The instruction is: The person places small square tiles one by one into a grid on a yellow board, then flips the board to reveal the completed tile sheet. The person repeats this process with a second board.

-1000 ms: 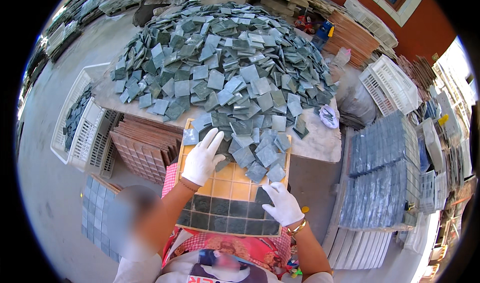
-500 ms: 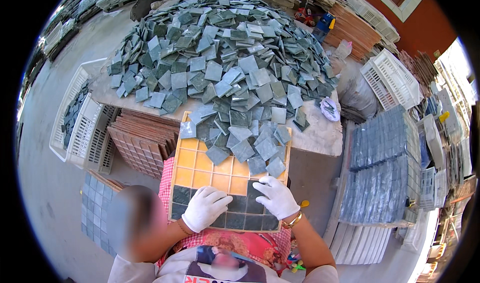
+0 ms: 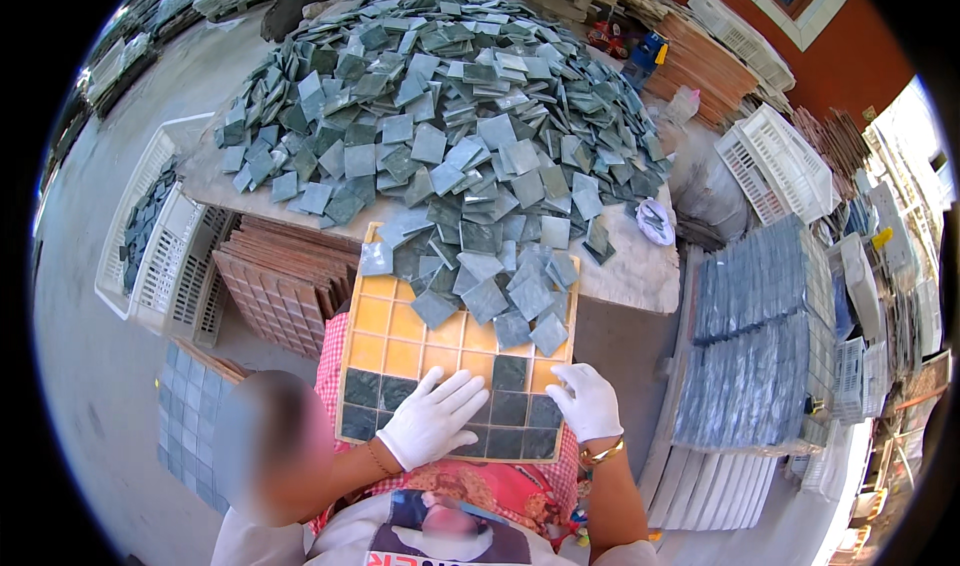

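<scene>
A wooden grid tray (image 3: 385,316) with an orange base rests in front of me. Dark green stone tiles (image 3: 508,408) fill cells in its near rows, and one sits a row farther up. My left hand (image 3: 435,421), white-gloved, lies flat over these tiles with its fingers spread. At the tray's right edge is my right hand (image 3: 590,403), gloved too, fingers slightly bent and thumb apart; I see nothing in it. Loose square stone tiles (image 3: 485,301) cover the tray's far part, spilling from a big heap (image 3: 430,106) on the table.
The pale table (image 3: 635,271) carries the heap and a small white-purple roll (image 3: 655,223). Left are a white crate (image 3: 155,286) with tiles, stacked brown grid trays (image 3: 275,276) and a tiled sheet (image 3: 190,416). Wrapped tile stacks (image 3: 750,376) stand right, below a white crate (image 3: 775,161).
My left hand has slid right and flattened, fingers spreading. My right hand has moved right, off the tile to the tray's edge, uncovering one tile in the third row.
</scene>
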{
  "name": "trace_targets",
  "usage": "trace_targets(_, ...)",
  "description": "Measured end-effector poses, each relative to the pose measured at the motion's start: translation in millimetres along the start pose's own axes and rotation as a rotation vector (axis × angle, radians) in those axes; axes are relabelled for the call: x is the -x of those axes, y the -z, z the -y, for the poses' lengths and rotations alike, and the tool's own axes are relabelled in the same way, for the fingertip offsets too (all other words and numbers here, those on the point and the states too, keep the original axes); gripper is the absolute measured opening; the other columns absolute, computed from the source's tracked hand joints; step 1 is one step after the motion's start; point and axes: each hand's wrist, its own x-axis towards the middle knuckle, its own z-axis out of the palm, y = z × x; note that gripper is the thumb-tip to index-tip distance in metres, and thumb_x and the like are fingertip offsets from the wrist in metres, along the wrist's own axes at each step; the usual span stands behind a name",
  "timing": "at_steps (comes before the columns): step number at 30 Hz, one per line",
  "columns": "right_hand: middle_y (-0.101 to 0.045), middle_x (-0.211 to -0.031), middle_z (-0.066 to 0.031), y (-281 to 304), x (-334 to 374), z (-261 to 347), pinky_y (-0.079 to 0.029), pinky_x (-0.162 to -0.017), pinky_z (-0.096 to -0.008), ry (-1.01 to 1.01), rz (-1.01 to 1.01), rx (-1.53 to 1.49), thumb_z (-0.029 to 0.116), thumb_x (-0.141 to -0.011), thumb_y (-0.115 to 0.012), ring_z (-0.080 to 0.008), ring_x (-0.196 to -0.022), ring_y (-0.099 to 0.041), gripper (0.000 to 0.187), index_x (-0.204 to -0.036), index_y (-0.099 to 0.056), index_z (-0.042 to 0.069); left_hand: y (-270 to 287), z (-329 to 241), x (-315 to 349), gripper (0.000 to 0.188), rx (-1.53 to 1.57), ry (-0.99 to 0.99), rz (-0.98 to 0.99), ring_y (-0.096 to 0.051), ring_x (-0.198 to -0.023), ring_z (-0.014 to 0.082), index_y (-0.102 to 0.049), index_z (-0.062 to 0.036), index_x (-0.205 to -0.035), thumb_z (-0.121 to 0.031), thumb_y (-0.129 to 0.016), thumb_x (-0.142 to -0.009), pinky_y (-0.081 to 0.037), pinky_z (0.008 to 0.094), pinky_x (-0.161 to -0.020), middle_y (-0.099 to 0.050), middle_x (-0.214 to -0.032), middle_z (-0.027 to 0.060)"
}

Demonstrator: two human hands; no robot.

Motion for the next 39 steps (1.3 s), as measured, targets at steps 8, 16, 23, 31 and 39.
trace_targets(8, -0.064, -0.085, -0.0093, -0.2, 19.5, -8.5, -0.052, -0.068, -0.035, -0.076, -0.082, -0.119, 0.02, -0.08, -0.07, -0.0265, -0.076, -0.064, 0.023, -0.099, -0.066, 0.009, -26.3, -9.6, -37.4, 0.072, -0.099, 0.057, 0.014, -0.036, -0.135, 0.0273, -0.046, -0.0021, -0.134, -0.044, -0.066, -0.08, -0.026, 0.049, -0.111, -0.042, -0.143, 0.0148)
trace_targets(16, -0.063, -0.099, -0.0102, -14.3, 34.6, 23.6, -0.05, -0.077, -0.0383, 0.155, 0.045, -0.052, 0.014, -0.08, -0.067, -0.0276, -0.091, -0.062, 0.026, -0.105, -0.064, 0.01, 0.6, 17.7, -5.9, 0.068, 0.078, 0.11, -0.168, -0.041, -0.132, 0.0329, -0.047, -0.0042, -0.135, -0.022, -0.071, -0.073, -0.027, 0.0472, -0.111, -0.046, -0.14, 0.0143)
trace_targets(23, -0.058, -0.121, -0.0132, -27.0, 84.0, 13.7, -0.046, -0.095, -0.0385, 0.491, 0.186, -0.056, 0.007, -0.079, -0.064, -0.0304, -0.116, -0.054, 0.036, -0.114, -0.061, 0.004, 14.7, 23.3, 36.5, 0.068, 0.054, 0.183, -0.072, -0.038, -0.134, 0.0341, -0.046, -0.0038, -0.136, -0.021, -0.071, -0.075, -0.024, 0.0479, -0.113, -0.045, -0.141, 0.0153)
trace_targets(31, -0.056, -0.114, -0.0119, -36.3, 86.9, 21.1, -0.047, -0.089, -0.04, 0.363, 0.116, 0.076, 0.007, -0.075, -0.064, -0.0306, -0.103, -0.055, 0.035, -0.109, -0.06, 0.002, 0.7, 7.2, 19.1, 0.06, 0.005, 0.054, -0.011, -0.042, -0.13, 0.0292, -0.053, -0.0076, -0.128, -0.021, -0.072, -0.073, -0.027, 0.0495, -0.11, -0.049, -0.137, 0.0101)
trace_targets(39, -0.062, -0.093, -0.0092, -12.0, 64.5, 10.8, -0.05, -0.079, -0.0388, 0.222, -0.046, -0.147, 0.014, -0.081, -0.067, -0.0299, -0.088, -0.061, 0.019, -0.098, -0.064, 0.006, 7.8, -1.1, 2.9, 0.052, -0.009, 0.08, -0.112, -0.05, -0.114, 0.0281, -0.056, -0.0071, -0.12, -0.021, -0.072, -0.073, -0.035, 0.0447, -0.1, -0.055, -0.118, 0.0085)
